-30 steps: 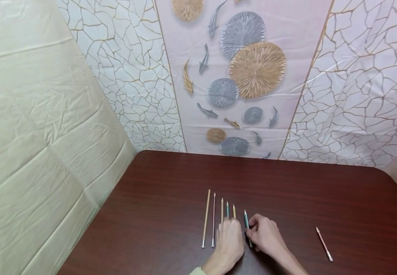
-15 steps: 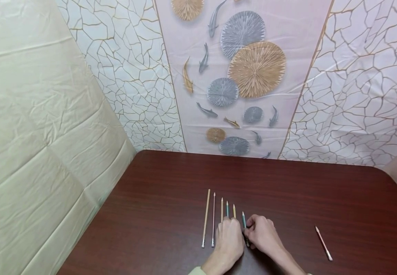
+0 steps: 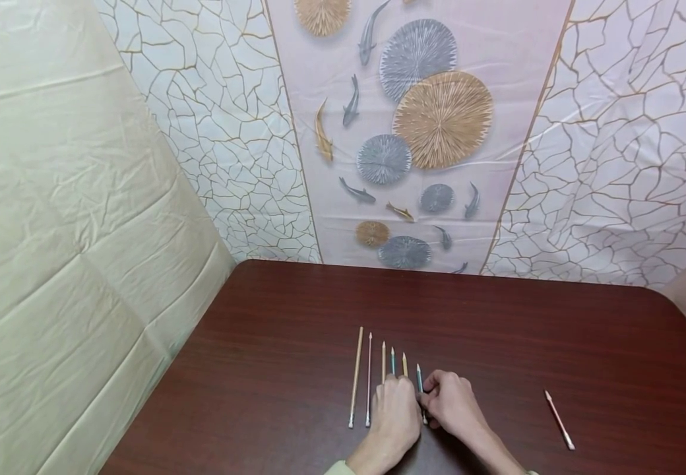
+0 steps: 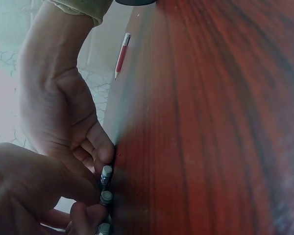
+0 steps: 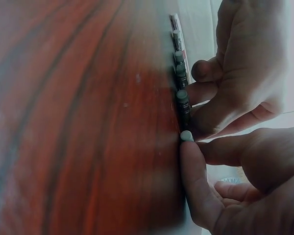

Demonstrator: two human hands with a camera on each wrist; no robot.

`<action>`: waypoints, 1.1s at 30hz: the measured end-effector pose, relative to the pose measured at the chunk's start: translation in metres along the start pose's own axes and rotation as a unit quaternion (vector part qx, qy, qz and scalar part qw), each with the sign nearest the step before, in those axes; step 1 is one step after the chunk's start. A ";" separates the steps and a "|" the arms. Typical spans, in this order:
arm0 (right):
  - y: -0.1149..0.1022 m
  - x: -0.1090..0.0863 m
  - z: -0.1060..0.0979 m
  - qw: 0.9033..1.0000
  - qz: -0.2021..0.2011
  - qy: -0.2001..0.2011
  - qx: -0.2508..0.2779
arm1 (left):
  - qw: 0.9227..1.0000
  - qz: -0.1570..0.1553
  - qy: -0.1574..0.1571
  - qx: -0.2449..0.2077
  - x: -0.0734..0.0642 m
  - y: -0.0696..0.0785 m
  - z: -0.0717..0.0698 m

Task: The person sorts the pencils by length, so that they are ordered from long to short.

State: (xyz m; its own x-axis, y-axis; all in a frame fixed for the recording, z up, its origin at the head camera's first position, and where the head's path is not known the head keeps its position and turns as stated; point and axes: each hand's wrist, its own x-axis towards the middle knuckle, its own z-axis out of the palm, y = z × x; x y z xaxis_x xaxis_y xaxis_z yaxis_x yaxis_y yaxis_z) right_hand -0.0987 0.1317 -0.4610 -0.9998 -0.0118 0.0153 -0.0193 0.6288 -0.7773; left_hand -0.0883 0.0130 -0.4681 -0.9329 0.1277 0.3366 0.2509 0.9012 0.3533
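Note:
My left hand (image 3: 396,412) lies over the row of pencils, its thumb and forefinger pinching a yellow pencil (image 3: 405,363) near the eraser end. Just to its right, my right hand (image 3: 452,404) holds a teal pencil (image 3: 419,375) between thumb and fingers, tip pointing away. In the right wrist view the light eraser (image 5: 186,135) of this teal pencil shows above my thumb. Another teal pencil (image 3: 393,358) and a tan pencil (image 3: 384,359) run partly under my left hand. Left of them lie a purple pencil (image 3: 369,376) and the longest, a gold-brown pencil (image 3: 356,376).
A short pink pencil (image 3: 559,419) lies apart on the right side of the dark red-brown table (image 3: 295,297). Patterned cloth (image 3: 248,165) hangs behind the table, and pale cream cloth (image 3: 82,231) covers the left side.
My right hand has slid the teal pencil a little left, closer to the yellow one, and turned it more in line with the row. My left hand has stayed in place.

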 end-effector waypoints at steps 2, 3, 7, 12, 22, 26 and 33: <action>0.000 0.000 0.000 1.000 0.000 0.001 0.001 | 1.000 -0.001 -0.003 -0.008 0.000 -0.001 0.000; 0.000 0.000 0.000 1.000 -0.001 0.001 0.002 | 1.000 0.000 -0.004 -0.010 0.000 -0.001 0.000; 0.000 0.000 0.000 1.000 -0.002 0.004 0.006 | 1.000 -0.001 -0.008 -0.020 0.001 -0.002 0.000; 0.000 -0.001 0.000 1.000 -0.001 0.005 0.009 | 1.000 -0.003 0.000 -0.022 0.001 -0.002 -0.001; 0.000 -0.004 -0.004 1.000 0.004 0.000 0.015 | 0.999 0.015 0.034 -0.025 0.002 -0.003 -0.005; 0.003 -0.008 -0.014 1.000 0.013 0.006 0.019 | 0.997 0.019 0.053 -0.047 0.005 -0.007 -0.009; 0.020 -0.014 -0.055 0.995 -0.024 0.066 -0.071 | 0.992 0.020 0.079 -0.098 0.008 -0.022 -0.020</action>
State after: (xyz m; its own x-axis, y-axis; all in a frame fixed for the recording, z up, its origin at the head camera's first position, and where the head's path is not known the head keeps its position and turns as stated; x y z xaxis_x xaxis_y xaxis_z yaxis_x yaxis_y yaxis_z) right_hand -0.0848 0.1874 -0.4425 -0.9888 0.0511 0.1400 -0.0580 0.7330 -0.6777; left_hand -0.0964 -0.0144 -0.4552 -0.8727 0.0809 0.4815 0.3467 0.7971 0.4944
